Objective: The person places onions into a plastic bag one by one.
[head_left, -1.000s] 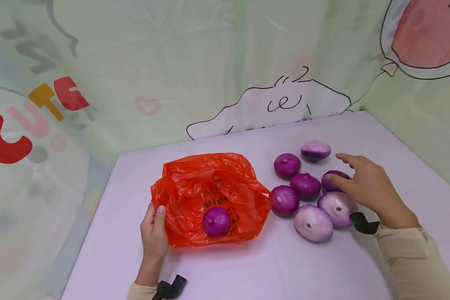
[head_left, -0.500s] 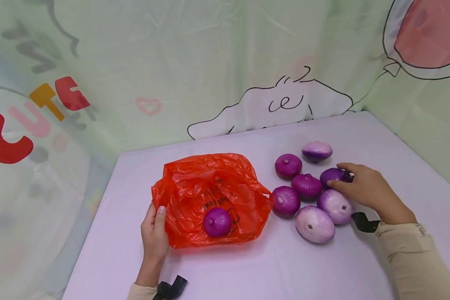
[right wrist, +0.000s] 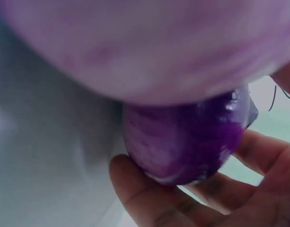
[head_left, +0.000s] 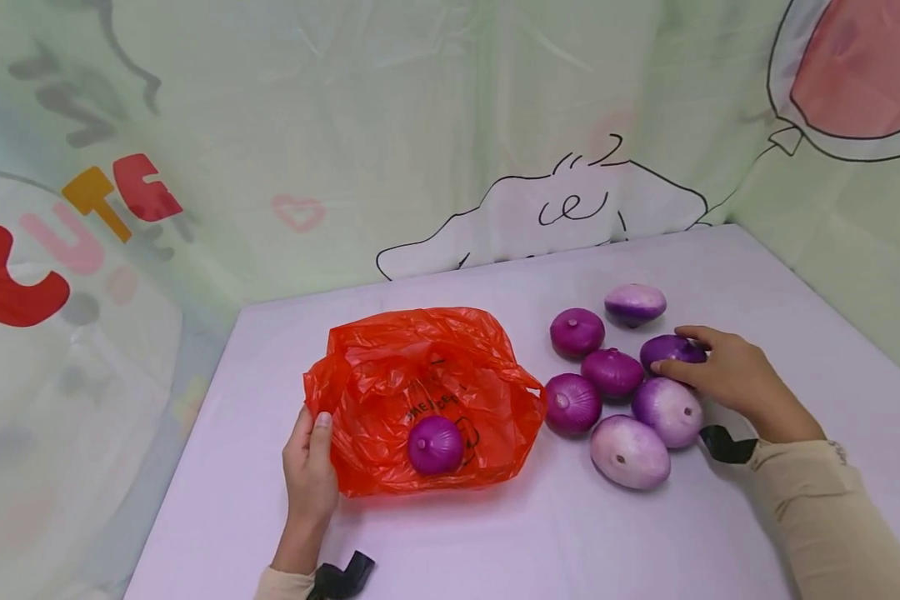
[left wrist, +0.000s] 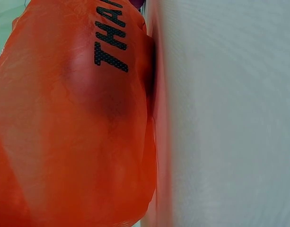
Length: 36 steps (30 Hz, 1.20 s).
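In the head view my left hand (head_left: 311,471) grips the left edge of a red plastic bag (head_left: 360,342), thumb on the near side. The bag's mouth faces me, and a purple onion (head_left: 435,445) lies inside. Through its wall in the left wrist view, the bag (left wrist: 64,156) shows a dark round shadow. On the right, my right hand (head_left: 742,383) holds a dark purple onion (head_left: 669,352) between thumb and fingers. Fingers (right wrist: 135,189) curl round that onion (right wrist: 182,142) in the right wrist view, where a pale onion (right wrist: 159,52) covers its top.
Beside the held onion lie purple onions, among them a magenta onion (head_left: 612,372), and paler ones such as a white-purple onion (head_left: 630,452). Another two-tone onion (head_left: 635,304) lies farther back. A printed curtain (head_left: 420,142) stands behind the white table (head_left: 480,542).
My right hand has come down and closed on the dark purple onion. The pale onion beside it has turned and shifted slightly left. My left hand and the bag look unchanged.
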Each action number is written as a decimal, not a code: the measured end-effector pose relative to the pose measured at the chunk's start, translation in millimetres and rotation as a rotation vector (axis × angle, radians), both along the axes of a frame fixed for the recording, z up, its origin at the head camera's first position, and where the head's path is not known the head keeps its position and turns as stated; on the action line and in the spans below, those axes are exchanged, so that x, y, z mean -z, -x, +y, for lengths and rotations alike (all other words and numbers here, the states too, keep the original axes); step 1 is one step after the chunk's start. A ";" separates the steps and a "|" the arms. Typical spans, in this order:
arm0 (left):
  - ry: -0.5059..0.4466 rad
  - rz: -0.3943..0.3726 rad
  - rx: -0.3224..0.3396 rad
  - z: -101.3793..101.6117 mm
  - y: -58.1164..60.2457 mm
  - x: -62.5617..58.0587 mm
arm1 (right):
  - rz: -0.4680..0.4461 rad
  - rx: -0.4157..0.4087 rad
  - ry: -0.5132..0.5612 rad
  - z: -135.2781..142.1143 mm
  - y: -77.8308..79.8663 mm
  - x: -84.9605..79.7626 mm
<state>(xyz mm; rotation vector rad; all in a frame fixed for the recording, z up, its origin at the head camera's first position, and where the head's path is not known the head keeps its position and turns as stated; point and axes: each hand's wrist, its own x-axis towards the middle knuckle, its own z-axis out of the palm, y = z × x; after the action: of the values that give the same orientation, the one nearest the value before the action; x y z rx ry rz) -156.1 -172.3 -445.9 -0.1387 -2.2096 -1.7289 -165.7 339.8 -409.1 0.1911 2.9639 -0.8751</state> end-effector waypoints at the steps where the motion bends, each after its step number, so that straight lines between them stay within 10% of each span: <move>1: -0.002 0.001 0.002 0.1 0.0 0.0 | 0.009 0.006 0.000 -0.4 0.2 1.0; 36: -0.002 0.043 0.029 -2.0 3.7 1.1 | 0.189 0.097 0.063 -25.3 -10.8 -19.8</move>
<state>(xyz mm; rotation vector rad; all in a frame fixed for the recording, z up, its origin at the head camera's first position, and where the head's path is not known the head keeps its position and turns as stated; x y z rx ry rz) -159.7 -174.3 -447.0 -0.2066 -2.1859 -1.7275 -154.9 314.5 -389.3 0.2658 3.1170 -1.0525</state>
